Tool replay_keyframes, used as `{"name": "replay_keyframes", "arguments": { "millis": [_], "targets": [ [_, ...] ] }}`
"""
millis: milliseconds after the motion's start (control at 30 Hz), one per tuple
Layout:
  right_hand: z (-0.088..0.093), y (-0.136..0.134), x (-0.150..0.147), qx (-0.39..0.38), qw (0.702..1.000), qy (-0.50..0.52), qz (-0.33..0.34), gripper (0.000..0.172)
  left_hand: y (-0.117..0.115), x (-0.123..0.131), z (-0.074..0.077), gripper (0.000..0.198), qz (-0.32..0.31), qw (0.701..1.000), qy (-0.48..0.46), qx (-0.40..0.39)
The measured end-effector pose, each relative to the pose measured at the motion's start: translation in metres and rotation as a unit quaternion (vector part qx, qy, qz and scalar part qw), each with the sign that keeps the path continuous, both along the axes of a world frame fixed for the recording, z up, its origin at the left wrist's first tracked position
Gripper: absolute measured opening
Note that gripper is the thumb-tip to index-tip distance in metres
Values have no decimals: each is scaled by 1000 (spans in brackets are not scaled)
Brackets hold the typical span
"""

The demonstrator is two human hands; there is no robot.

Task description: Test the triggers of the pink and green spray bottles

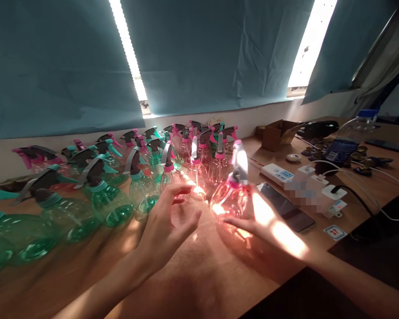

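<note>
My right hand (252, 217) grips the round body of a pink spray bottle (228, 201), which stands upright in bright sunlight. Its thumb shows on the near side, while the other fingers are mostly hidden behind the bottle. To the left, my left hand (173, 219) is held over the table with thumb and fingers apart and nothing between them. Just beyond it are another clear pink spray bottle (173, 177) and a green spray bottle (142, 190). A sunlit pink spray bottle (197, 173) stands between and behind the two hands.
Several green spray bottles (111, 204) crowd the left of the wooden table (199, 274). Right of my right hand lie a phone (286, 206) and a power strip (279, 173) with plugs and cables. Farther right are a water bottle (347, 137) and an open cardboard box (279, 135).
</note>
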State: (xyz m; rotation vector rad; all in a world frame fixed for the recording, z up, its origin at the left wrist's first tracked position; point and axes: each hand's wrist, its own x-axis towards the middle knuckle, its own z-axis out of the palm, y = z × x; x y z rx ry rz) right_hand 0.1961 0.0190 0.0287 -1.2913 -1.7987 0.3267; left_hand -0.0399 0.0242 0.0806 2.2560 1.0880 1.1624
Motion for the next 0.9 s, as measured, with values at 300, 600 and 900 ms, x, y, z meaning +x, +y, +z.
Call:
{"name": "replay_keyframes", "arguments": {
  "millis": [300,600,900],
  "targets": [
    [7,-17,-82,-11,984,53,172,87,-8,-28,7,59,22,999,-7,-28],
    [-14,-14,-124,-35,975,23,217,91,-5,-39,7,43,78,995,-31,-57],
    [-6,11,-106,12,962,-119,246,78,12,-51,-6,23,76,995,-61,-33]
  ]
}}
